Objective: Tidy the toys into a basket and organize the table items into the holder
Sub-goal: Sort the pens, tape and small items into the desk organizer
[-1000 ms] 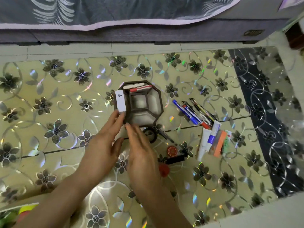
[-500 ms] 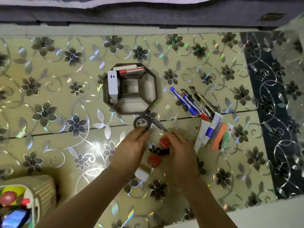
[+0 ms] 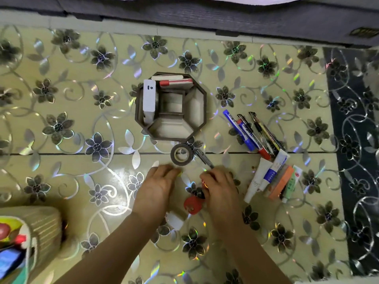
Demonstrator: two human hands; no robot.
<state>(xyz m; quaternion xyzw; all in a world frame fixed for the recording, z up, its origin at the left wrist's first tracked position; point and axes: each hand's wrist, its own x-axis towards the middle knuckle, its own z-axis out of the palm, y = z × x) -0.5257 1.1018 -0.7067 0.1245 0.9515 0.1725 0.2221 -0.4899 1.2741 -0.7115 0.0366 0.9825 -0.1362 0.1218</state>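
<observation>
The brown octagonal holder [image 3: 202,103] stands mid-table with a white box [image 3: 149,97] in its left compartment and a red marker [image 3: 176,82] in the far one. A roll of dark tape [image 3: 181,154] lies just in front of it, with a pen [image 3: 205,160] beside it. My left hand [image 3: 158,187] rests palm down just below the tape, holding nothing. My right hand [image 3: 220,191] curls over a small orange-red thing [image 3: 205,183], mostly hidden by the fingers. A red round piece [image 3: 192,204] and a small white block [image 3: 174,221] lie between my wrists.
Several markers and pens [image 3: 252,134] lie right of the holder, with tubes [image 3: 270,175] and an orange block [image 3: 282,184] below them. A woven basket [image 3: 43,224] with toys stands at the lower left. A bed edge [image 3: 205,15] runs along the far side.
Both hands drew back from the holder, leaving the white box in its left compartment. They came down near the tape, and the right hand closed over the small red thing.
</observation>
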